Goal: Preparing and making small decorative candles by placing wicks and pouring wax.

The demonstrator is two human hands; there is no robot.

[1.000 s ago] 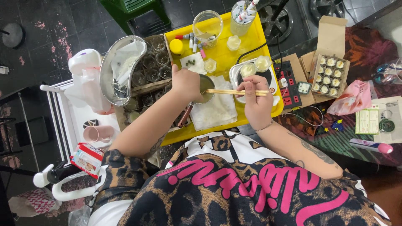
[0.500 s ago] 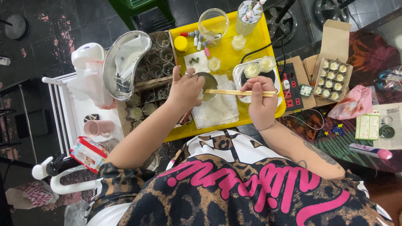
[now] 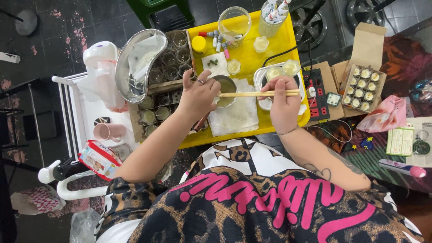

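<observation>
Holding steady vs 0.5 s ago: same grip, same setup, whole scene just sits slightly higher and further right in frame (head shift).

L hand (image 3: 200, 95) is wrapped on the left side of the small metal cup (image 3: 225, 85), frame centre-top; fingers curled round its rim, one finger lifted, ring showing. Cup sits on the white cloth (image 3: 236, 118) on the yellow tray (image 3: 252, 56), holds pale yellowish liquid.

R hand (image 3: 282, 101) is clamped on a pair of chopsticks (image 3: 252, 93), lying near horizontal, tips at the cup's right edge. Earlier the sticks tilted a bit down to the right and were a touch lower; now flatter. Can't tell if tips are in the liquid.

R of the cup: hotplate (image 3: 265, 78) w/ two small filled glass cups on it, just above the R hand. Power strip (image 3: 317, 96) beside it, egg-type carton (image 3: 362, 87) of small white-filled cups further right.

Upper left: steel kidney dish (image 3: 135, 63) over a crate of empty glass jars (image 3: 168, 58). Top of tray: clear bowl (image 3: 234, 22), yellow-lid jar (image 3: 198, 44), small tubes. No change there besides the frame shift.
</observation>
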